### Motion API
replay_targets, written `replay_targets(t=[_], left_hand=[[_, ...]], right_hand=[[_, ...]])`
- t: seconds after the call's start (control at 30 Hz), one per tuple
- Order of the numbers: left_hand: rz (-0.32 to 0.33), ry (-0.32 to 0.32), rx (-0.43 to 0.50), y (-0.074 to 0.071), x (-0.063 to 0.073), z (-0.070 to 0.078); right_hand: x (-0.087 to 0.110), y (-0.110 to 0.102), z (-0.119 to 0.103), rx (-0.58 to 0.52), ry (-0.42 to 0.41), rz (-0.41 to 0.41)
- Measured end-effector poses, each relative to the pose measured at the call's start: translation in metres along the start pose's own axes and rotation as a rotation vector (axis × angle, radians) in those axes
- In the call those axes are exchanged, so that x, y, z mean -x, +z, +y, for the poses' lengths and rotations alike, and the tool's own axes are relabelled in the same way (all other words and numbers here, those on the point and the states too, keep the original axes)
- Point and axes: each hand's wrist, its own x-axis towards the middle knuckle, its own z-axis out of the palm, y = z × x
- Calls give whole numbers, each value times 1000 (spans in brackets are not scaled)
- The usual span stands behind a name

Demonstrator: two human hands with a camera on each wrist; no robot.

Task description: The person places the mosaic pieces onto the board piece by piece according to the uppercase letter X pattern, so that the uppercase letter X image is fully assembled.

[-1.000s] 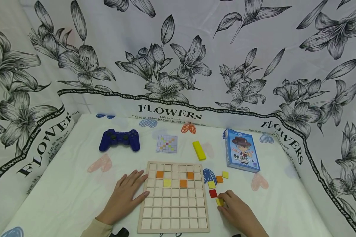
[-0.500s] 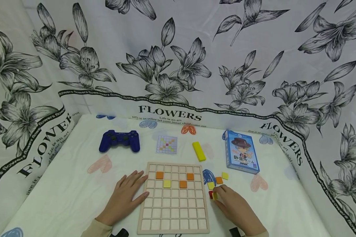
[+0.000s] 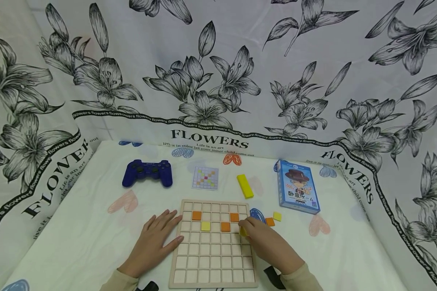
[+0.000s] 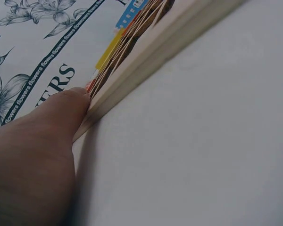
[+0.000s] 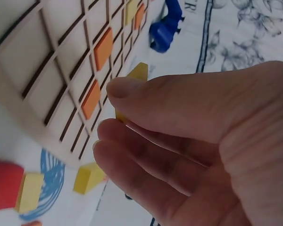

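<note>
A wooden grid board (image 3: 215,275) lies flat on the cloth with orange tiles (image 3: 196,216) and one yellow tile (image 3: 205,226) in its upper cells. Over the board's right side, my right hand (image 3: 273,244) pinches another yellow tile (image 5: 140,71) between thumb and fingers. The right wrist view has it tilted on edge above the grid. My left hand (image 3: 151,244) lies spread beside the board, fingertips and thumb at its left edge; in the left wrist view the thumb (image 4: 61,113) meets the side. A red tile (image 5: 4,184) sits right of the board, hidden by my right hand in the head view.
Loose orange (image 3: 270,221) and yellow (image 3: 277,216) tiles lie right of the board. Behind it are a pattern card (image 3: 205,178), a yellow bar (image 3: 245,186), a blue game controller (image 3: 147,173) and a blue card-game box (image 3: 298,186). A flower-printed curtain (image 3: 218,81) hangs behind.
My right hand has picked the yellow tile off the cloth, passed over the red tile and moved up and left over the board's right side. The left hand stays put.
</note>
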Motion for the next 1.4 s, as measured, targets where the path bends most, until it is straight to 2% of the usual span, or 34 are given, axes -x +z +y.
replay_targets(t=[0.13,0.27,0.47,0.6,0.93,1.4], left_hand=[[23,13,-8,0,0,-1],[50,33,-18,1,0,-2],[20,24,-17,1,-1,-2],[17,23,-13,1,-1,-1],[16,23,-8,0,-1,0],[14,22,-13,2,-1,-2]], right_hand=[[-14,0,-6,34,-62,15],[-26,2,-11,2,-90,22],[-35,8,-18,-71,-87,-45],[-37,13,-25,-79,-75,-86],[-40,26,-26,-20,-177,-1],[-44,34,-27,44,-228,69]])
